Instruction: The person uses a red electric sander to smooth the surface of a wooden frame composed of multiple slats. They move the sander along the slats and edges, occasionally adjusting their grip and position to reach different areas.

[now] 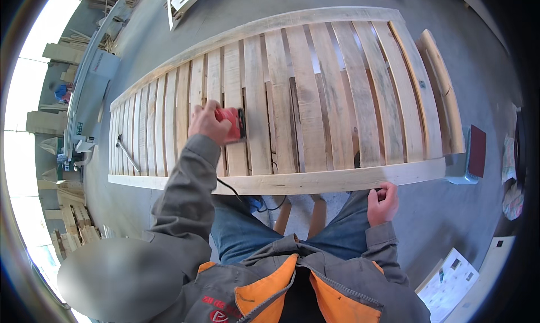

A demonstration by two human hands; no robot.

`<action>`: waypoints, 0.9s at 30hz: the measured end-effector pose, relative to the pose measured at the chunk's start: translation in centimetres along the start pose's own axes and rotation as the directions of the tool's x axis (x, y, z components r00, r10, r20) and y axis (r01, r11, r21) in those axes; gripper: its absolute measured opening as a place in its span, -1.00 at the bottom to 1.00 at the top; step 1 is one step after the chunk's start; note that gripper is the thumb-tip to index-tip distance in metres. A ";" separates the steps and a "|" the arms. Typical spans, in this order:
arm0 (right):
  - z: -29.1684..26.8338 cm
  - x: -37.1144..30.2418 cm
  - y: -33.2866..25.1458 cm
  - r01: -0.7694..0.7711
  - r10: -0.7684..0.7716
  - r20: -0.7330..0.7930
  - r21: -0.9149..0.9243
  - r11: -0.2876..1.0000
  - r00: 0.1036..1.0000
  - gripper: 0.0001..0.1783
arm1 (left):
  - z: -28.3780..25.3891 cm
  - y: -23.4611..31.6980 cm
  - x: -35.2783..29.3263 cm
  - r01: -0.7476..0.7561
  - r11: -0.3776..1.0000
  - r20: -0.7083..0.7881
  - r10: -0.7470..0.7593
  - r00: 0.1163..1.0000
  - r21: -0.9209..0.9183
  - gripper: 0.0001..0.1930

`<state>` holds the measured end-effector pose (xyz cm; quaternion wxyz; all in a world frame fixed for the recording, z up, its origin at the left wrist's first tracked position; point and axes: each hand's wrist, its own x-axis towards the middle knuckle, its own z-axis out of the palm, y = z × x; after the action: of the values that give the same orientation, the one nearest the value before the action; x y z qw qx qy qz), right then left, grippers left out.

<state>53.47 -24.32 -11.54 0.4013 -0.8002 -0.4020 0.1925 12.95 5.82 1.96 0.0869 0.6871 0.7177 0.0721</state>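
Note:
My left hand point(207, 122) is wrapped around a red electric sander point(234, 124). The sander sits on the pale wooden slats point(304, 98) of a long frame, left of its middle. From below the near rail point(315, 178) a black cord point(228, 186) loops beside my left leg. My right hand point(383, 203) is at the rail's near edge toward the right, its fingers curled; whatever they hold, if anything, is hidden. A hammer point(128, 154) lies across the slats at the left end.
Beyond the frame's right end stand a curved wooden piece point(444, 92) and a dark red panel point(477, 151). White boards point(450, 278) lie at lower right. Stacked timber point(76, 222) and a long machine point(93, 81) line the left side.

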 end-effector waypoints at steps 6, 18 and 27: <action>-0.1 0.1 -0.8 -0.045 0.045 0.009 0.027 0.999 0.999 -0.69 | 0.2 -0.2 8.6 0.024 0.999 -0.033 -0.023 0.999 0.036 -0.55; -0.5 0.3 -0.9 0.034 -0.034 -0.009 -0.034 0.999 0.999 -0.74 | 0.7 0.7 23.2 0.028 0.994 -0.025 -0.025 0.999 0.108 -0.48; -0.6 0.3 -1.4 -0.130 0.130 0.006 -0.010 0.991 0.991 -0.73 | 0.8 3.2 28.0 -0.042 0.994 -0.002 0.043 0.999 0.100 -0.51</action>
<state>53.42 -23.87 -10.05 0.3826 -0.8260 -0.3512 0.2188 15.10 33.89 1.21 0.0491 0.7056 0.7058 0.0394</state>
